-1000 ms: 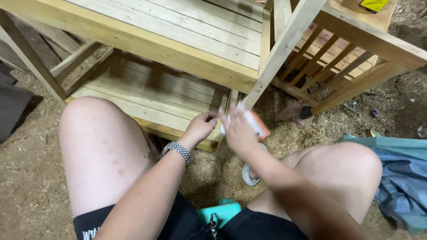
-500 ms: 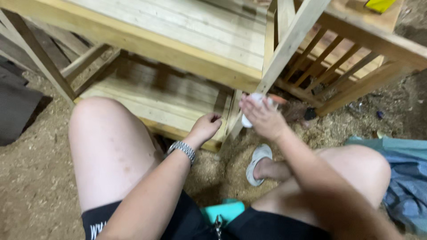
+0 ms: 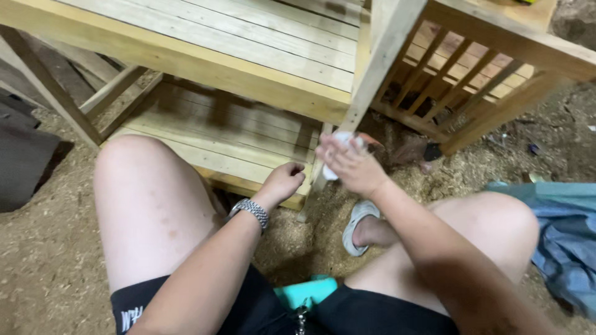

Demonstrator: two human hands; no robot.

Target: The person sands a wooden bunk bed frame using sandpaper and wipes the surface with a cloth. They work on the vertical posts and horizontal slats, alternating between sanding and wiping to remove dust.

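White cloth wad (image 3: 340, 144), bunched against the slanted wooden leg (image 3: 372, 74), just below the edge of the upper slatted shelf (image 3: 205, 37) — that's where the action sits. The right hand (image 3: 351, 164) covers it, fingers curled and pressed together around the wad, pushing it onto the leg. The left hand (image 3: 282, 182) rests lower, near the foot of that leg, fingers folded into a loose fist right at the front edge of the lower shelf (image 3: 211, 133); whether it grips anything, I cannot tell. A metal watch (image 3: 250, 209) rings the left wrist. Down on the sawdust floor (image 3: 37, 267), a pale sandal (image 3: 357, 223) shows between the knees, and blue fabric (image 3: 559, 236) lies off right.
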